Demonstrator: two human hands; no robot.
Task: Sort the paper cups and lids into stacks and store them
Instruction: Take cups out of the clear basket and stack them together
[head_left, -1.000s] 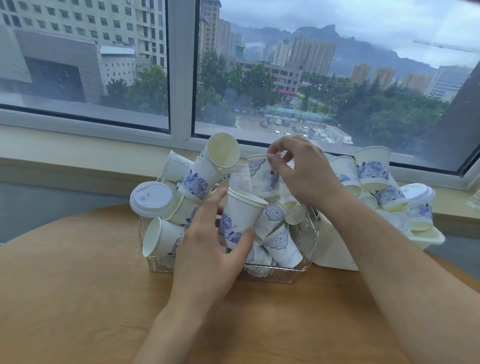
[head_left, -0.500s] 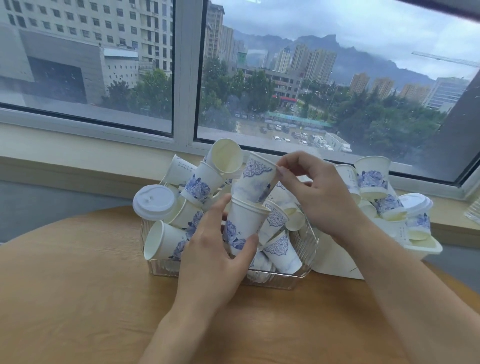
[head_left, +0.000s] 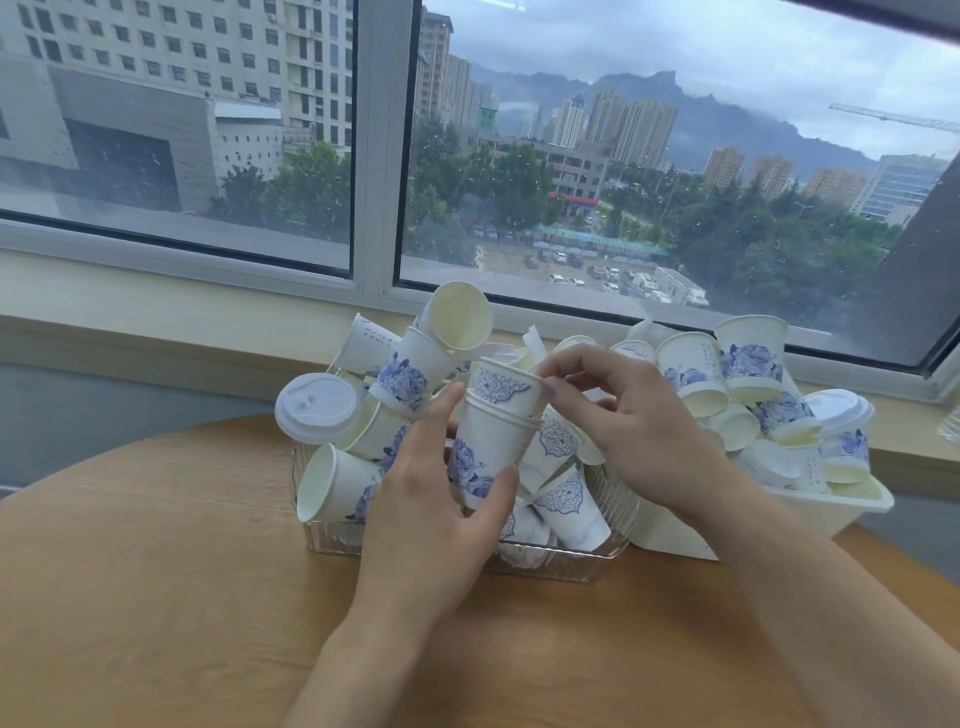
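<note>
Centre frame: upper cup (head_left: 503, 385), pinched by right hand (head_left: 636, 431), now nested in lower cup (head_left: 480, 457) gripped by left hand (head_left: 436, 512); seating depth unclear. First stack begun above clear basket (head_left: 615, 501).

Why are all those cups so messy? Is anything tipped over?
Yes. The cups in the clear tray and the white tray lie jumbled, many tipped sideways. One white lid leans on edge among them. Only the two cups in the hands sit neatly nested.
</note>
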